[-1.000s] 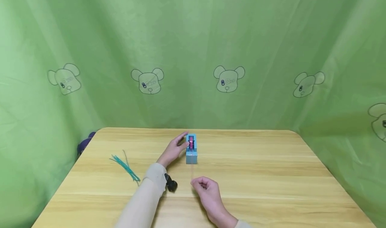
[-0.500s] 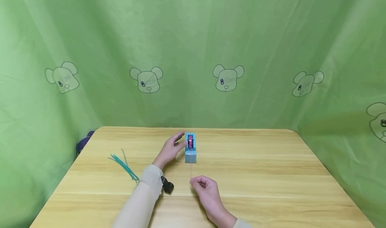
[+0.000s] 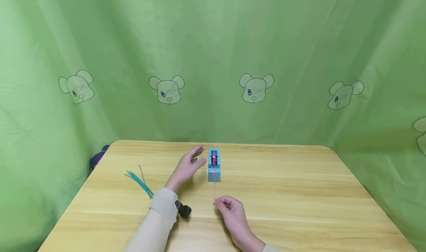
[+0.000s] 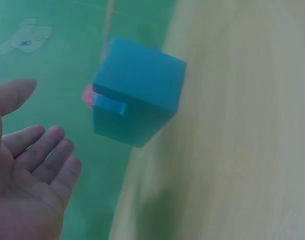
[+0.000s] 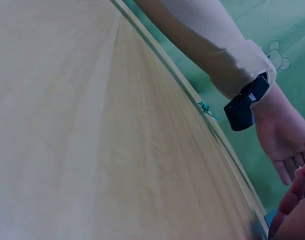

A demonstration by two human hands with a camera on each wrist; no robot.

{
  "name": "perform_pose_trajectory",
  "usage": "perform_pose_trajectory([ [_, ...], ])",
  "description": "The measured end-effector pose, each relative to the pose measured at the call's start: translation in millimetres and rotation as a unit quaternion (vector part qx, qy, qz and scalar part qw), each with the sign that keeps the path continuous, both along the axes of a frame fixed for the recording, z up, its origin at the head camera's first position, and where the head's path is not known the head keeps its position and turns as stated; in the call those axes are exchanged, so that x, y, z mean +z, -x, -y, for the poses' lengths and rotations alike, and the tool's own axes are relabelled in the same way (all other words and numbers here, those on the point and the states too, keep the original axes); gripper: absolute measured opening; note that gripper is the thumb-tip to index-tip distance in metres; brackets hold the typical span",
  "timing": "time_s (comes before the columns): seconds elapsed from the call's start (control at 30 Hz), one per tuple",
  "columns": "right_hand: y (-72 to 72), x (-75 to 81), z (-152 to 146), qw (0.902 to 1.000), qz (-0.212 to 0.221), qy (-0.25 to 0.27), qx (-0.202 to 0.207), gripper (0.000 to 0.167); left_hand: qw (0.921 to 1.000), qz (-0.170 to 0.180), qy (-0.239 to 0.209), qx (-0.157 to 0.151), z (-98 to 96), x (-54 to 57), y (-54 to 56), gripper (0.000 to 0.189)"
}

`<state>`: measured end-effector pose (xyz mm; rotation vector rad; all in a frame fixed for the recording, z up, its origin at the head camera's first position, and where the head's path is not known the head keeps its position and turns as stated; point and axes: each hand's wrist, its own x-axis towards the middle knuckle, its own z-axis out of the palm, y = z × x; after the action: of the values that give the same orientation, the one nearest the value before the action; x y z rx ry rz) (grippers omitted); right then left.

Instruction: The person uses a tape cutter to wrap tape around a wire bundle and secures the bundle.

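A blue tape dispenser [image 3: 214, 175] with a pink roll [image 3: 214, 158] stands near the table's far middle. From its front a thin, clear strip of tape [image 3: 215, 191] stretches toward the person. The right hand [image 3: 235, 218] pinches the strip's end between thumb and forefinger. To the left of the dispenser, the left hand [image 3: 187, 167] is held with fingers spread loosely, touching nothing. In the left wrist view a gap separates this hand [image 4: 32, 185] from the dispenser [image 4: 137, 75]. Only part of the right hand [image 5: 295, 212] shows at the right wrist view's corner.
A loose bundle of thin teal strands [image 3: 140, 183] lies on the wooden table [image 3: 299, 192], left of the left forearm. A black wrist camera [image 3: 184, 210] sticks out from the left sleeve. Green curtain [image 3: 213, 30] surrounds the table; a purple object [image 3: 97, 158] shows beyond its left edge.
The left hand has let go of the dispenser's side and drawn back to the left. The right hand keeps its pinch on the tape with little movement. The head view shifts slightly.
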<state>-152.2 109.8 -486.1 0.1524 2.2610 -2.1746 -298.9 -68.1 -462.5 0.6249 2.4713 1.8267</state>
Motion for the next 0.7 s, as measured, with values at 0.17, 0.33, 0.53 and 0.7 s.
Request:
perform_pose_trajectory([
  [0.17,0.8,1.3,-0.1,0.9999,0.009,-0.005,0.008,0.022,1.0000,-0.004,-0.006,0.003,4.4,2.8,-5.7,0.063],
  [0.33,0.9,0.6,-0.8,0.9999,0.011,-0.008,0.004,0.021,0.9999,-0.008,-0.005,0.005,6.5,3.9,-10.7,0.062],
  [0.53,1.0,-0.7,-0.9,0.9998,0.012,-0.014,0.003,0.021,0.9998,-0.017,0.001,0.009,10.3,7.7,-16.0,0.063],
  [0.7,1.3,-1.6,-0.1,0.9998,0.008,-0.014,0.007,0.021,0.9996,-0.023,0.011,0.014,17.0,12.4,-19.6,0.063],
])
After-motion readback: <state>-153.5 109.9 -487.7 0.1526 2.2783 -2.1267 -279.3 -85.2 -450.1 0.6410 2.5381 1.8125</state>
